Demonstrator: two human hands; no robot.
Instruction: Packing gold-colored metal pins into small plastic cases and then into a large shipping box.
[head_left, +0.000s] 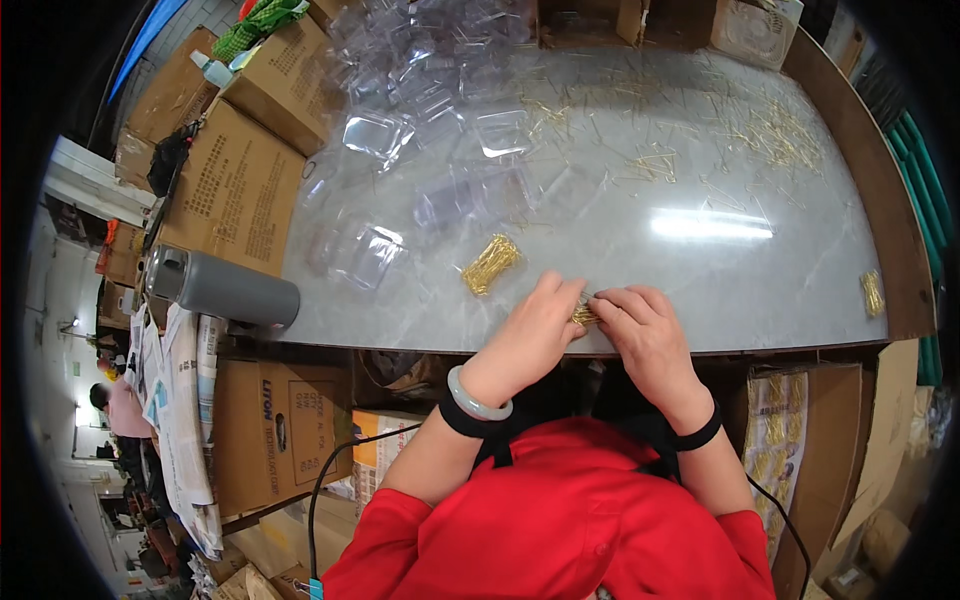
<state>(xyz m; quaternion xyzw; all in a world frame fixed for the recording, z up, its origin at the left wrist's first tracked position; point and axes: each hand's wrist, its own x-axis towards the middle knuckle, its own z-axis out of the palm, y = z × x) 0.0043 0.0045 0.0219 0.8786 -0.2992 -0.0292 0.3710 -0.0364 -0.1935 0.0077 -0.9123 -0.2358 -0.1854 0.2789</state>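
Observation:
My left hand (538,325) and my right hand (648,335) meet at the table's near edge. Both are closed around a small bundle of thin gold wire hooks (584,314), which the fingers partly cover. To the left, a larger bundle of gold wire hooks (491,264) lies on the grey marbled table (640,280). A further small gold bundle (873,294) rests at the far right edge. Loose gold hooks (780,135) are scattered over the back right of the table, some in a dense pile.
Clear plastic boxes (378,135) are heaped at the back left, and some lie nearer (372,256). A grey bottle (225,287) lies at the left edge beside cardboard boxes (232,190). A brown raised border (880,170) runs along the right side. Below right stands an open carton (830,430).

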